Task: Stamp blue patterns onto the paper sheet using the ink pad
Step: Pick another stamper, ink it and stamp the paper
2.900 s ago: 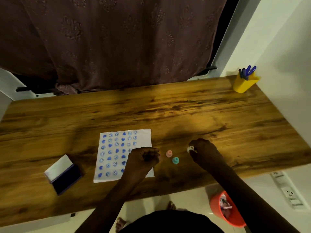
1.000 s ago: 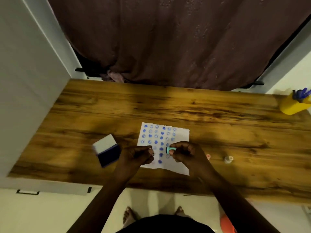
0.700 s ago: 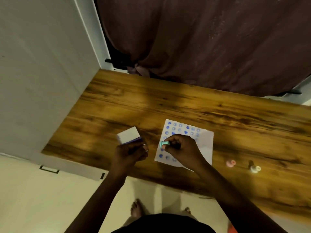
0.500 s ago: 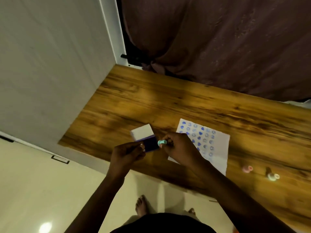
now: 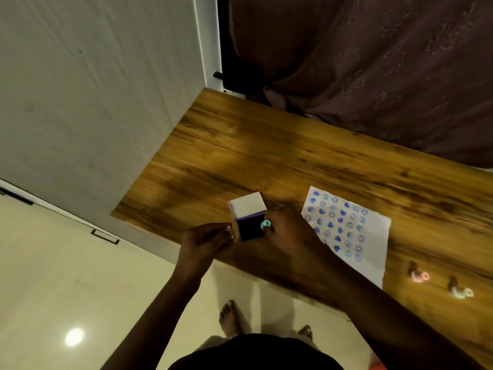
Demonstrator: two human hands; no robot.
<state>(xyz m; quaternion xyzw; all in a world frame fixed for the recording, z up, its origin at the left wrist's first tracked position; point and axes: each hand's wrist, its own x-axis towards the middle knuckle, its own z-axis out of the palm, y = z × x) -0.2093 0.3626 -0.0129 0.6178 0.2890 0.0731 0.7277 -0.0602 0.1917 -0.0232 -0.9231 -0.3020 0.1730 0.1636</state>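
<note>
Two hands work at the near table (image 5: 266, 145) edge in our head view: our right hand (image 5: 289, 233) pinches a teal stamp (image 5: 266, 223) over the open ink pad (image 5: 250, 228), whether touching we cannot tell. Our left hand (image 5: 206, 237) curls loosely beside the pad, holding nothing. Just right of the grip lies the stamped paper sheet (image 5: 346, 231).

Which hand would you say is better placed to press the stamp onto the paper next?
The right hand: its fingers hold the teal stamp at the ink pad, beside the paper. The left hand holds no stamp.
</note>
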